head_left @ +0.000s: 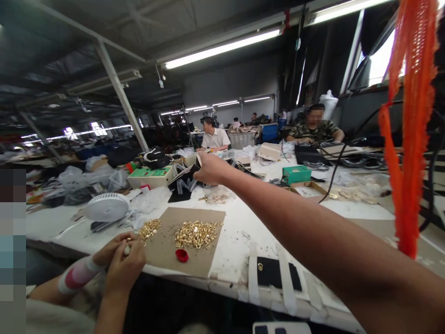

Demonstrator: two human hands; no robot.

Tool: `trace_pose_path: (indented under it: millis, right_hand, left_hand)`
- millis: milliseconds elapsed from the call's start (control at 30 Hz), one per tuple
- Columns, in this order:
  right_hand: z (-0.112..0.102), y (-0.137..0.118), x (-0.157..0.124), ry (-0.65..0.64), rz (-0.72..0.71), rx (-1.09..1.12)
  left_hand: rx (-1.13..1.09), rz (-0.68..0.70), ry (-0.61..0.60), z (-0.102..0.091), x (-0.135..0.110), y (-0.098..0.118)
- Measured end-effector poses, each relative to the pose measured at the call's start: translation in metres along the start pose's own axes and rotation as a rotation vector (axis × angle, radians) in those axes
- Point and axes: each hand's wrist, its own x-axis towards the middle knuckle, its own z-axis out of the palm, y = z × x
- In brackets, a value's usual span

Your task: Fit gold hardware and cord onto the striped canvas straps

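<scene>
My right hand (211, 168) is stretched far out across the white table, its fingers closed at the edge of a heap of black pieces (182, 185). A thin pale-edged piece shows by the fingertips, but what they grip is not clear. Just left of the heap stands a pale green control box (151, 177). My left hand is out of view. Nearer to me, a brown board (170, 218) bears two piles of gold metal fittings (196, 234) and a small red cap (181, 255).
At lower left, a co-worker's hands (121, 260) work close together beside the board. A white fan (107, 206) lies behind them. A black piece (273, 272) is under white straps at the front edge. Orange strips (412, 130) hang at right; a green box (296, 174) stands farther back.
</scene>
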Motion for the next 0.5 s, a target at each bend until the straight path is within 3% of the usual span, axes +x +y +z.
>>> trace_pose_path:
  millis: [100, 167, 233, 300, 433, 500]
  right_hand:
    - [0.019, 0.0, 0.042, 0.019, 0.0, 0.014]
    - [0.029, 0.002, 0.054, 0.035, -0.013, 0.04]
    - [0.033, 0.007, 0.058, 0.044, -0.023, 0.069]
    - [0.033, 0.013, 0.058, 0.048, -0.028, 0.095]
    - [0.028, 0.02, 0.052, 0.046, -0.034, 0.116]
    - [0.024, 0.02, 0.05, 0.044, -0.028, 0.102]
  left_hand:
    - [0.013, -0.014, 0.019, 0.021, -0.002, -0.011]
    - [0.026, -0.016, 0.041, 0.033, -0.004, -0.021]
    - [0.043, -0.001, 0.068, 0.03, -0.007, -0.022]
    - [0.071, 0.037, 0.104, 0.005, -0.011, -0.014]
    - [0.204, 0.115, 0.179, -0.079, -0.017, 0.008]
    - [0.25, 0.161, 0.193, -0.109, -0.016, 0.007]
